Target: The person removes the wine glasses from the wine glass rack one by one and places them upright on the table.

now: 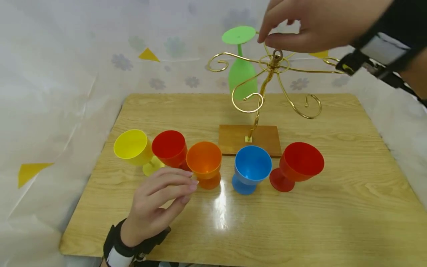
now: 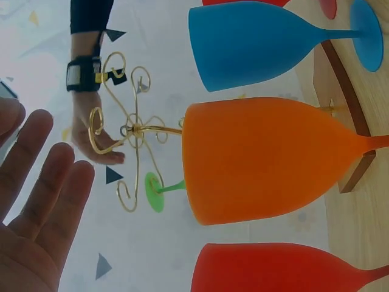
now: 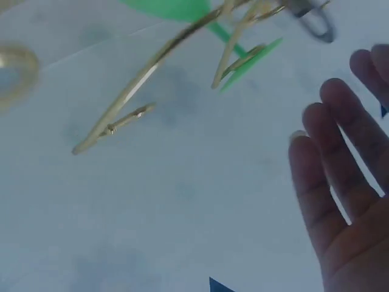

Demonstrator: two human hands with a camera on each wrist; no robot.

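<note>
Orange plastic goblet (image 1: pixel 204 163) at centre-left of the head view — light, rigid, probably slick, best gripped round the bowl — stands by the relaxed-fingered left hand (image 1: pixel 156 204), while the right hand (image 1: pixel 310 24) hovers loose-fingered over the gold rack (image 1: pixel 267 81).

Head cam above, looking down, wrist cams close, low, all share gold rack (image 1: pixel 267 79).

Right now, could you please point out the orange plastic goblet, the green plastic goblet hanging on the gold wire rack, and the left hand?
orange plastic goblet (image 1: pixel 204 160): head view, inside of bowl.
green plastic goblet (image 1: pixel 242 78): head view, hanging bowl.
left hand (image 1: pixel 156 205): head view, back of hand.
</note>
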